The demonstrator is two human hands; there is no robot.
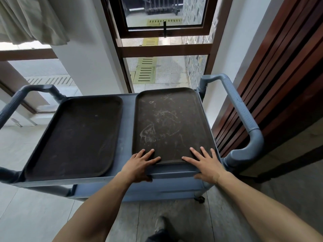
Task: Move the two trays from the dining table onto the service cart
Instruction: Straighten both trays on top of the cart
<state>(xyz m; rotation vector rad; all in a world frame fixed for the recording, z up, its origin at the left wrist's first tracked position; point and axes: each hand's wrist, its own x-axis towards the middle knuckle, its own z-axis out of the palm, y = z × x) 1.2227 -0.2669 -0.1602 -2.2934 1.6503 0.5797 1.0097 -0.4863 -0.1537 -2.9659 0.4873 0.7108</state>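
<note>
Two dark brown rectangular trays lie flat side by side on the top shelf of the blue-grey service cart [126,137]. The left tray [75,137] sits untouched. The right tray [167,123] has pale scuff marks on its surface. My left hand [139,165] and my right hand [204,165] rest on the right tray's near edge, fingers spread flat on top and thumbs down against the cart's front rim. Neither hand is closed around anything. The dining table is out of view.
The cart has a ribbed handle on the left [14,105] and on the right [244,119], and a caster [200,199] below. A window and white wall stand just behind it, a wooden slatted panel [279,84] to the right. Tiled floor and my shoe [161,224] lie beneath.
</note>
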